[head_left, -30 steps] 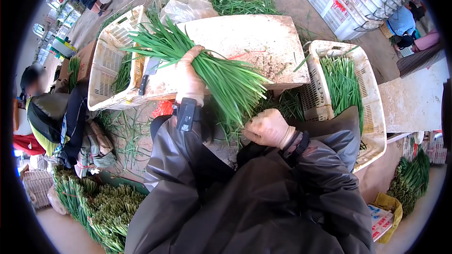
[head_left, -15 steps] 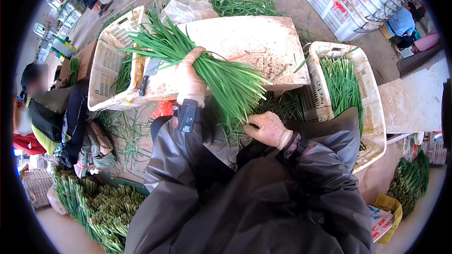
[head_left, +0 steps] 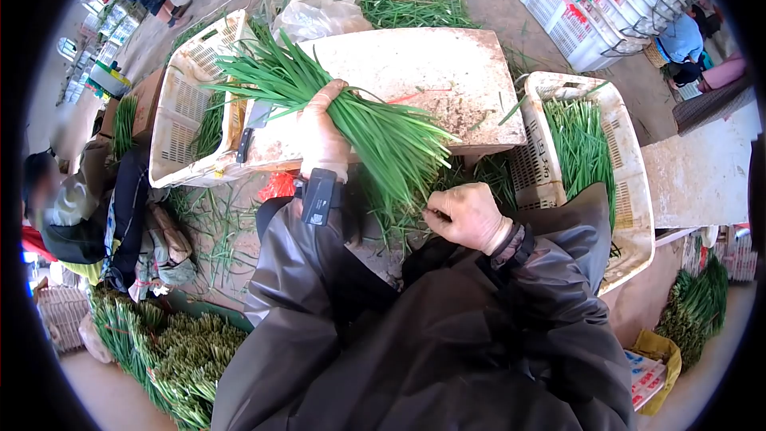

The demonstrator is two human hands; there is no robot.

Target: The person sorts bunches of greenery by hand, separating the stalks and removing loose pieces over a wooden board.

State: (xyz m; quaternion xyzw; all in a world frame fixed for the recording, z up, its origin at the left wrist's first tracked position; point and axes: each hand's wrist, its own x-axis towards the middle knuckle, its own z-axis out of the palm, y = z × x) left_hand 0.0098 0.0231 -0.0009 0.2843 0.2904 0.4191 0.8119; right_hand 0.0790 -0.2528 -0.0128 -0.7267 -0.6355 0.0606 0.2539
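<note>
My left hand (head_left: 325, 124), in a pale glove, is wrapped round the middle of a bundle of green garlic chives (head_left: 383, 129). The leafy tips fan out to the upper left, and the paler stem ends point to the lower right. The bundle lies slantwise over the front edge of a white board (head_left: 399, 56). My right hand (head_left: 469, 215), gloved too, is just right of the stem ends with its fingers curled in. Whatever those fingers may hold is hidden. A knife (head_left: 246, 144) with a black handle lies on the board's left end.
White crates holding chives stand left (head_left: 191, 104) and right (head_left: 586, 152) of the board. Behind it are a plastic bag (head_left: 319, 8) and a heap of loose leaves (head_left: 415, 4). Stacked crates (head_left: 574, 8) stand back right. Another person (head_left: 80, 207) sits at the left.
My right hand has moved slightly up and right, away from the stem ends, with its fingers curled more tightly. My left hand and the bundle stay nearly still. The person at left has shifted.
</note>
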